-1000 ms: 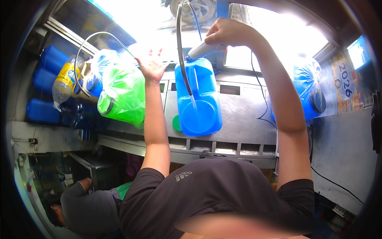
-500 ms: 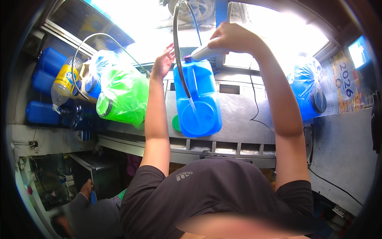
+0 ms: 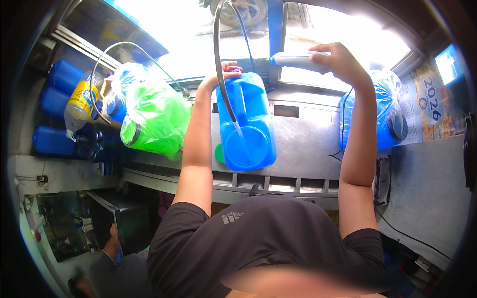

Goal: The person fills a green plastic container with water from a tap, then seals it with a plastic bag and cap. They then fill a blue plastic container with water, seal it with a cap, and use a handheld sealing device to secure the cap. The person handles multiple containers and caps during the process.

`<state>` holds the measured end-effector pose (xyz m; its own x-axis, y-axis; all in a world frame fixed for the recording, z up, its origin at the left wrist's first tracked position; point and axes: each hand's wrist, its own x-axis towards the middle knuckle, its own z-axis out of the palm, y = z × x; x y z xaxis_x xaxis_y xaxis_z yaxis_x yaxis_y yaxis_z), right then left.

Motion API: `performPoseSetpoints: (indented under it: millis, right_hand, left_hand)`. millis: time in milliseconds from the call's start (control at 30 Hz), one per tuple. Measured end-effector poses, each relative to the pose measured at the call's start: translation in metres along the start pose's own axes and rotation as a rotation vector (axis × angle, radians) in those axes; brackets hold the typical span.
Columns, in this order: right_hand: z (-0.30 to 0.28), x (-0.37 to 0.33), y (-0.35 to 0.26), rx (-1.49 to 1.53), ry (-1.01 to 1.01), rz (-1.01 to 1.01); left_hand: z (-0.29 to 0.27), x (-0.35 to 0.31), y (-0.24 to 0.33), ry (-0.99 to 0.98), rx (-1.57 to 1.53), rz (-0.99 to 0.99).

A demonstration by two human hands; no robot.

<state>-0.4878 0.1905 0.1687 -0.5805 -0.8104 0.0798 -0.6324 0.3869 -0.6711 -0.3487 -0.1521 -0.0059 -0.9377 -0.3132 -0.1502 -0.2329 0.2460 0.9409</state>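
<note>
A blue water jug [image 3: 248, 129] stands on the metal counter ahead of me, its handle toward the top. My left hand [image 3: 222, 75] is at its upper left corner, fingers closed round the small purplish cap [image 3: 235, 70] on the spout. To the right of the jug, my right hand [image 3: 334, 60] grips a pale grey corded blower, by its look a heat gun [image 3: 295, 60]. Its narrow tip faces left, toward the jug and apart from it. A curved metal spout tube [image 3: 217, 49] passes in front of the jug's left side.
Jugs in green plastic [image 3: 156, 116] and clear plastic [image 3: 130, 82] stand at the left, near a yellow-labelled bottle [image 3: 82, 102]. Another wrapped blue jug [image 3: 382, 111] is at the right. A black cord [image 3: 343, 121] hangs beside my right forearm. A co-worker's arm [image 3: 112, 243] shows lower left.
My right hand has drawn the heat gun away from the jug's cap, to the right and level. My left hand has moved from beside the tube onto the cap.
</note>
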Motion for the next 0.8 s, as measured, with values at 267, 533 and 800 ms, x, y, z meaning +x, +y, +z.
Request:
performPoseSetpoints:
  millis: [267,533,800]
  right_hand:
    - [0.021,0.002,-0.013,0.051,-0.008,0.030]
    - [0.049,0.019,-0.035,0.047,-0.119,-0.032]
    - [0.063,0.022,-0.049,0.076,-0.119,0.024]
  left_hand:
    - [0.024,0.011,-0.030,0.321,0.309,0.035]
    - [-0.044,-0.035,-0.012,0.386,-0.548,0.176]
    - [-0.030,-0.043,0.013,0.257,-0.563,0.082]
